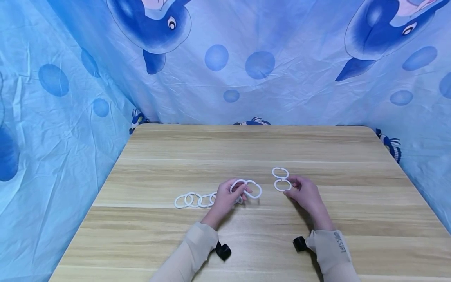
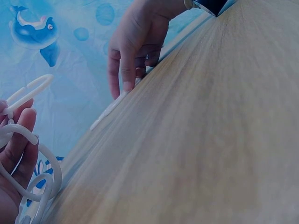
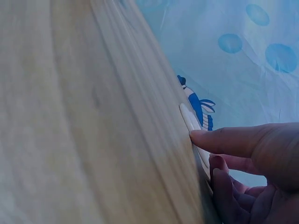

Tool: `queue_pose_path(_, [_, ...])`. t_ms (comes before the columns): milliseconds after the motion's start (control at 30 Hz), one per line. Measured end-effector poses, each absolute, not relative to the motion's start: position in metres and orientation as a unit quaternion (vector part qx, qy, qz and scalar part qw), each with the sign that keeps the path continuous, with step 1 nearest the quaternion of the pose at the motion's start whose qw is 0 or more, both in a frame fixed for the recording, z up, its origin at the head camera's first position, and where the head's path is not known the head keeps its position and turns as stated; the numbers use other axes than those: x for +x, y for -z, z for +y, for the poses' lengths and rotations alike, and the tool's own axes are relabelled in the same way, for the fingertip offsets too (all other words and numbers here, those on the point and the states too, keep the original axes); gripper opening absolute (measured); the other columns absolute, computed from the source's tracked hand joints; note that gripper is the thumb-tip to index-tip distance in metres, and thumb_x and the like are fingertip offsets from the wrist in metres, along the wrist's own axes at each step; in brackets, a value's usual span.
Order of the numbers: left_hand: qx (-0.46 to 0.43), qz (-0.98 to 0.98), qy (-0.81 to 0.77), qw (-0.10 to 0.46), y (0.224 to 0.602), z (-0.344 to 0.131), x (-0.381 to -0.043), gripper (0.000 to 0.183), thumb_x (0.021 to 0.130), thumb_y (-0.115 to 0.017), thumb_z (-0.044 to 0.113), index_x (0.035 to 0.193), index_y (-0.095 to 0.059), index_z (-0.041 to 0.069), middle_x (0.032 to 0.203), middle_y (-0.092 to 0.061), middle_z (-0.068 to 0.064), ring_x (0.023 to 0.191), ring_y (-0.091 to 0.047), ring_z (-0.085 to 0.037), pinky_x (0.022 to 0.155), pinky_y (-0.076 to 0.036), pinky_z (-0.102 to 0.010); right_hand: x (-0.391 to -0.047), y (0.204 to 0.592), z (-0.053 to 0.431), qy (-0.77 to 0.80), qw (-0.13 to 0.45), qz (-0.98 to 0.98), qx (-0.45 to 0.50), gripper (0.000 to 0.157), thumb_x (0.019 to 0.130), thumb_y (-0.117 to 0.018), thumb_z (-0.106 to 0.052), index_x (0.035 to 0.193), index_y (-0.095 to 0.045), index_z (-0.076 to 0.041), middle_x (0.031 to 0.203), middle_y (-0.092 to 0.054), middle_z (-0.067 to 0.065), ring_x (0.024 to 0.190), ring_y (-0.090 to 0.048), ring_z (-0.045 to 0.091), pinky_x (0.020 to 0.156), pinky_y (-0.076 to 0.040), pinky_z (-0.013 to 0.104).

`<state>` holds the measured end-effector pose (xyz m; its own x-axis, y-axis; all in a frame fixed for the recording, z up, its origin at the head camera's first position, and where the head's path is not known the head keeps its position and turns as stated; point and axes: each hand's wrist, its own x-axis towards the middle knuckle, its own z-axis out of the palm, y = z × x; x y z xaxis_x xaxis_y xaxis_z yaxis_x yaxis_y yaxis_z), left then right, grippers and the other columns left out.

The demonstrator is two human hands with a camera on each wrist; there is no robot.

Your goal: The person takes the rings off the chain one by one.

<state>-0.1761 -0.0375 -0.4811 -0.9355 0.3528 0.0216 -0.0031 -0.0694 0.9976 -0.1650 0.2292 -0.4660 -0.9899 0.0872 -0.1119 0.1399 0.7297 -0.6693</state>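
My left hand holds a chain of white plastic rings between thumb and fingers. Two joined rings stick out past its fingertips to the right. From the other side, the chain's linked rings trail leftward along the table. In the left wrist view, rings loop over the fingers, and one shows a small gap. On the right, my right hand pinches the edge of a loose white ring lying at the tabletop, thumb near side, fingers far side. Just beyond it lies another loose ring with a gap.
The wood-grain table has rounded far corners. Behind and to the left hangs a blue curtain with printed whales. Black wrist cameras sit below both sleeves, close over the table.
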Motion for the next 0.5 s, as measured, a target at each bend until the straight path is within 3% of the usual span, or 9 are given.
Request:
queue_pose_path(167, [0.131, 0.670, -0.720, 0.126, 0.4810, -0.0372, -0.1758, 0.027, 0.096, -0.058, 0.011, 0.111, -0.060, -0.012, 0.096, -0.068, -0.030, 0.064, -0.062, -0.006, 0.060, -0.057, -0.019, -0.1646, 0.4672, 0.2276, 0.355, 0.028, 0.931, 0.077, 0.046, 0.079, -0.076, -0.015, 0.122, -0.063, -0.002, 0.099, -0.060, 0.011, 0.085, -0.055, 0.022, 0.070, -0.042, 0.026])
queue_pose_path(500, [0.128, 0.668, -0.722, 0.127, 0.4818, -0.0379, -0.1755, 0.029, 0.096, -0.059, 0.013, 0.111, -0.060, -0.012, 0.097, -0.068, -0.029, 0.064, -0.062, -0.006, 0.059, -0.056, -0.017, -0.1656, 0.4696, 0.2242, 0.395, 0.019, 0.910, 0.122, 0.047, 0.081, -0.074, -0.013, 0.124, -0.060, 0.000, 0.092, -0.058, 0.007, 0.058, -0.056, 0.008, 0.052, -0.048, 0.021])
